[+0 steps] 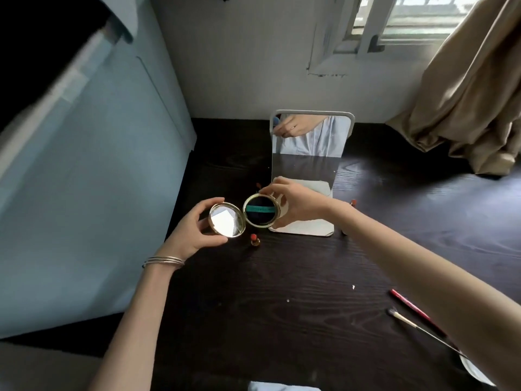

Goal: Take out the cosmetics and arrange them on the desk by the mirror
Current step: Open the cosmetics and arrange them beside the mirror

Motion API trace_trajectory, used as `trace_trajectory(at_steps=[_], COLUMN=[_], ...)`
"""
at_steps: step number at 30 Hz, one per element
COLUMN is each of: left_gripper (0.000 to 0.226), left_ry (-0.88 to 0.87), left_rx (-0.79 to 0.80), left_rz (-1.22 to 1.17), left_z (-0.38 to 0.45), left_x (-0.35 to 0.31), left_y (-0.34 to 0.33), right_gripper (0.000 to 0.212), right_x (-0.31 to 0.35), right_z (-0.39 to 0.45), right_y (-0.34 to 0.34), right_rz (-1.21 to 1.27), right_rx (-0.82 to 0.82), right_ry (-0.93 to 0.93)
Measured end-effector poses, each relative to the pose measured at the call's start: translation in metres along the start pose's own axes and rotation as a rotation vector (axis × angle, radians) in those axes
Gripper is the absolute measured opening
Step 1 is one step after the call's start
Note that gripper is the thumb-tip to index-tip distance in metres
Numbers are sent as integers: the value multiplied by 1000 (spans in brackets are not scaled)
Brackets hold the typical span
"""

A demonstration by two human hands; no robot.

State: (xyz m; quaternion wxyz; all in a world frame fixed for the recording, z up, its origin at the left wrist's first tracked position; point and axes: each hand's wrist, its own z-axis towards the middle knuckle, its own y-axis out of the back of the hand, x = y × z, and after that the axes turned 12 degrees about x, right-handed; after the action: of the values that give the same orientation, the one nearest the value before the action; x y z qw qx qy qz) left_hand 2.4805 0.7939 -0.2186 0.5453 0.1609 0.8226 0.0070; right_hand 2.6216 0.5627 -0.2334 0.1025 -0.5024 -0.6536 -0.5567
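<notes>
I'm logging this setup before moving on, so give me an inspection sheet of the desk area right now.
Surface: dark wood-grain desk, a few pale specks on it.
Job's things: open gold compact held above the desk; lipstick standing below it; mirror upright at the back.
Clutter: red pencil and thin brush lying at the right.
Hands: left hand grips the compact's mirrored half; right hand grips the dark half.
Cables: nothing seen.
Surroundings: blue cabinet left, window and beige curtain right.
</notes>
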Motion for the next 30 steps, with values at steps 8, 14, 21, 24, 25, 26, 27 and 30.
trace_trajectory(at_steps=[8,14,21,24,25,26,27,30], left_gripper=[77,73,75,77,77,76,75,79], left_ry=[-48,-63,-75,-113,-121,-130,-137,-111], left_rx=[199,381,621,684,706,726,746,818], left_rz=[3,120,498,722,789,858,927,1094], left_z=[53,115,200,231,240,248,257,281], left_x=[-31,-63,-102,-117,-122,-127,-130,-128], left_y=[-40,-100,-176,-205,-213,-220,-226,-238], right_gripper=[73,70,66,62,62,63,64,65], right_x=[-40,-83,-120,-133,-138,-142,-146,-156], right_z=[-64,-137,-209,-222,-224,-224,-223,-212], right_y=[8,16,13,6,2,-3,-9,-28], right_rz=[87,85,143,171,191,225,267,351], right_rx=[-123,-285,-460,-526,-558,-591,-622,-682], right_ry=[-119,-249,-444,-505,-525,-546,-567,-643])
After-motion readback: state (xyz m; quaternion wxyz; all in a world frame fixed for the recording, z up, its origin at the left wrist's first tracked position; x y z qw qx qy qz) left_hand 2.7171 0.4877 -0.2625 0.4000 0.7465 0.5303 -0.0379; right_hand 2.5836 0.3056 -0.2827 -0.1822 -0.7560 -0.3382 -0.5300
